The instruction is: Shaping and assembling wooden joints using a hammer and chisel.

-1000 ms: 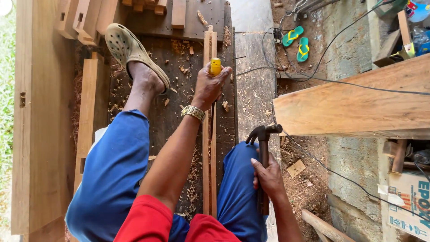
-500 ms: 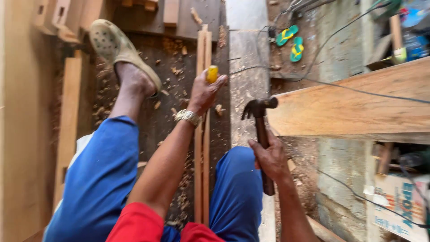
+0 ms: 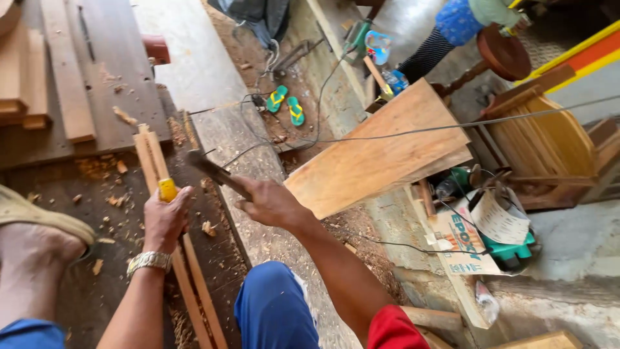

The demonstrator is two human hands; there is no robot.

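Yellow-handled chisel [image 3: 167, 189] stands upright in the left hand [image 3: 165, 220], its tip hidden where it meets the pair of long narrow wooden strips [image 3: 152, 161] that lie side by side on the dark wooden counter [image 3: 103, 110], running from the near edge away toward the far left. That left hand is closed around the chisel's yellow handle, with only the top of the handle showing above the fingers, and a silver metal wristwatch [image 3: 148, 261] sits on its wrist. Just to the right, the right hand [image 3: 268, 203] is wrapped tight around the shaft of a dark claw hammer [image 3: 208, 167], whose blurred head hangs a little above and to the right of the chisel's top, apart from it. Wood chips [image 3: 208, 227] are scattered over the counter about the strips. At the near left a bare foot in a beige rubber sandal [image 3: 39, 216] rests on the counter, and blue trouser legs [image 3: 274, 304] show at the near edge. To the right, lower down, a broad pale wooden board [image 3: 381, 152] lies slantwise, with a pair of green flip-flops [image 3: 287, 105] on the ground beyond it and black cables trailing across.
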